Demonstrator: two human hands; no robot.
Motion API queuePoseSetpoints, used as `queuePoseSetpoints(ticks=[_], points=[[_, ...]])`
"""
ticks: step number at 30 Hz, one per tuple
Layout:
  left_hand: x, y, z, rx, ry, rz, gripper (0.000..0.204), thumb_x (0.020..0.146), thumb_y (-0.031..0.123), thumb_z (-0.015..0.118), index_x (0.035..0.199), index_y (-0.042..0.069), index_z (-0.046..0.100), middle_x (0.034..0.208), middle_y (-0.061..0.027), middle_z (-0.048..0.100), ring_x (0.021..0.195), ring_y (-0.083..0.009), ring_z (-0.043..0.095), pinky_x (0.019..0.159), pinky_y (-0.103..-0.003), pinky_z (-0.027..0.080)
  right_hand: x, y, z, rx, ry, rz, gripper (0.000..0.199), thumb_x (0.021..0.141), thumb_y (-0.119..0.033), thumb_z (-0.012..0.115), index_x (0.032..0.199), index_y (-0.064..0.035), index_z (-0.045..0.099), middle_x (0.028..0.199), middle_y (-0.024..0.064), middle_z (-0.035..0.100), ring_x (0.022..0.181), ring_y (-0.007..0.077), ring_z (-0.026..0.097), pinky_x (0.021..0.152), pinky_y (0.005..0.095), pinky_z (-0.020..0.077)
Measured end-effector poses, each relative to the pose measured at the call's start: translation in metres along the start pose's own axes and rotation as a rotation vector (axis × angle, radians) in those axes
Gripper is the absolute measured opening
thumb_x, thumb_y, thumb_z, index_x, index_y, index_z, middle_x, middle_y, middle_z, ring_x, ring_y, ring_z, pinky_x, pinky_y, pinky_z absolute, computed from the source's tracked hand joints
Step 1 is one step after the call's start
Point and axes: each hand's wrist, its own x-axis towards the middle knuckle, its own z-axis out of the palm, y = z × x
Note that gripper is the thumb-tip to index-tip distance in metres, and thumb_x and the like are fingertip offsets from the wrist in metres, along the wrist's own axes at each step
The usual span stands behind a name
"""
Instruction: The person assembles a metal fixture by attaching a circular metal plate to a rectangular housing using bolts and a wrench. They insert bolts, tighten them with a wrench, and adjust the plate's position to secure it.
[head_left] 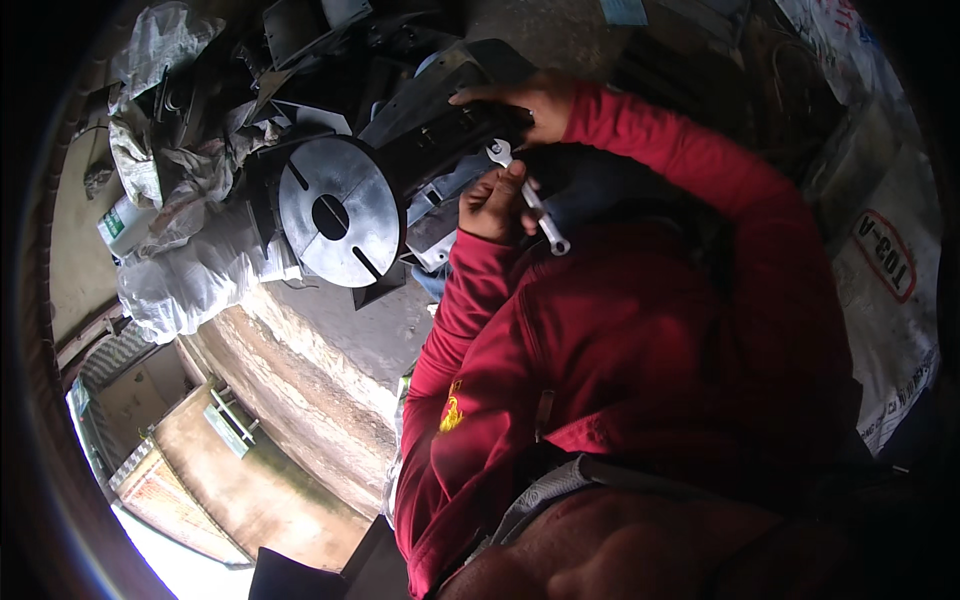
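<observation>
My left hand (490, 207) is closed around a silver combination wrench (540, 213). The wrench's open end points up toward a dark metal assembly (440, 135), and its ring end hangs down over my lap. On the far side of that assembly, my right hand (540, 104) rests with a finger stretched along its top; its other fingers are in shadow. Small bolts show along the assembly, but I cannot tell whether the wrench touches one. A round grey metal disc (300, 215) with a centre hole and two slots is at the assembly's left end.
Dark metal plates and brackets (300, 45) are piled at the far left. White plastic sacks (200, 285) and a white container with a green label (125, 225) lie left of the disc. A large white printed sack (885, 200) stands at the right.
</observation>
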Motion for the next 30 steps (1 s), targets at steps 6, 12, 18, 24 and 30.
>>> queuePoseSetpoints(ticks=[6,12,18,24,30], points=[[-0.012,0.017,-0.019,0.294,-0.023,0.007,0.027,0.089,0.029,0.063,0.074,0.006,0.061,0.051,0.0018,0.053,0.038,-0.0054,0.044,0.038,-0.020,0.031,0.005,0.006,0.001,-0.002,0.107,-0.152,0.077,0.067,-0.023,0.079,0.135,-0.0264,0.043,0.103,0.0096,0.066,0.081,0.0287,0.067,0.070,0.0368,0.0557],[-0.048,0.006,-0.031,0.134,-0.271,-0.085,0.015,0.090,0.019,0.062,0.086,0.005,0.059,0.068,-0.0031,0.062,0.050,-0.0096,0.059,0.039,-0.018,0.039,0.007,0.010,0.000,0.037,0.118,-0.203,0.079,0.065,-0.019,0.080,0.135,-0.0229,0.043,0.111,0.0103,0.063,0.093,0.0279,0.065,0.079,0.0349,0.0543],[-0.012,0.004,-0.009,0.078,-0.238,-0.100,0.022,0.095,0.026,0.052,0.095,0.004,0.055,0.078,-0.0132,0.067,0.050,-0.0152,0.063,0.037,-0.021,0.043,0.010,0.014,0.000,0.003,0.071,-0.157,0.079,0.065,-0.016,0.078,0.136,-0.0228,0.043,0.112,0.0099,0.063,0.092,0.0261,0.066,0.077,0.0333,0.0541],[0.001,-0.011,0.011,-0.064,-0.171,-0.075,0.026,0.095,0.029,0.052,0.096,0.003,0.055,0.087,-0.0155,0.067,0.060,-0.0171,0.066,0.041,-0.021,0.048,0.004,0.008,-0.002,0.075,-0.056,0.017,0.080,0.065,-0.013,0.076,0.135,-0.0269,0.042,0.117,0.0081,0.061,0.096,0.0280,0.064,0.080,0.0357,0.0540],[0.015,-0.005,0.028,-0.210,-0.095,-0.071,0.033,0.096,0.028,0.050,0.102,-0.005,0.056,0.094,-0.0186,0.066,0.080,-0.0249,0.069,0.046,-0.026,0.053,0.005,0.016,0.004,0.049,-0.016,-0.032,0.080,0.065,-0.012,0.075,0.136,-0.0276,0.042,0.120,0.0092,0.060,0.099,0.0289,0.063,0.082,0.0362,0.0536]])
